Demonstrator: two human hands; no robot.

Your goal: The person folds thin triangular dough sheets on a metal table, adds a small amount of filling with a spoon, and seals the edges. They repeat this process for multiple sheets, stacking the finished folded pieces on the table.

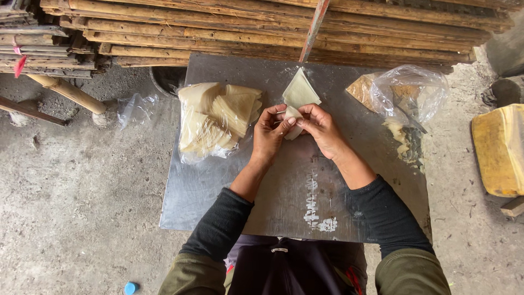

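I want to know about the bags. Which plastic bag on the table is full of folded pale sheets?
The bag on the left side, beside the left hand. It holds stacked pale sheets; the bag on the right holds brownish filling instead.

A grey metal table (pixel 218 207) stands on a rough concrete floor (pixel 71 218) under daylight, stacked bamboo poles (pixel 273 27) beyond the hands, a yellow container (pixel 499 153) off to their right.

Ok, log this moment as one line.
left hand: pinching pastry sheet | right hand: pinching same sheet | bagged sheet stack: left on metal table
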